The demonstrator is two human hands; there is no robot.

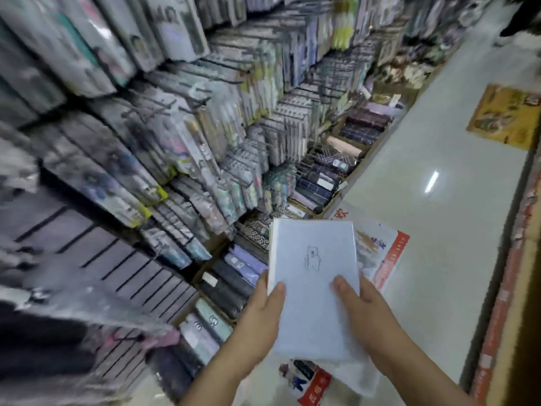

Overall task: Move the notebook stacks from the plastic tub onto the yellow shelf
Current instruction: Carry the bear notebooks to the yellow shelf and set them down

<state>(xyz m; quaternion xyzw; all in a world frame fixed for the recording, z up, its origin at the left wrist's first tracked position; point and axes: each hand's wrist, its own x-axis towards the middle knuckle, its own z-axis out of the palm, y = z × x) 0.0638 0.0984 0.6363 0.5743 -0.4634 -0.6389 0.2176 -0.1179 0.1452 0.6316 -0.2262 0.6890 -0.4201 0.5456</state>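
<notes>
A plastic-wrapped stack of pale blue-grey notebooks (pixel 313 276) with a small bear drawing on the top cover is held out in front of me. My left hand (pixel 260 320) grips its left edge, thumb on the cover. My right hand (pixel 360 312) grips the right side, thumb on top. The stack hovers over the low shelf row (pixel 234 276) filled with packed notebooks. The plastic tub is not in view. Loose wrap hangs from the stack's near end.
To the left, tall shelves (pixel 146 142) are crammed with wrapped notebooks, blurred. A white tiled aisle floor (pixel 424 200) runs on the right with red-and-white floor stickers (pixel 380 253) and a yellow one (pixel 503 115). A shelf edge (pixel 512 288) borders the far right.
</notes>
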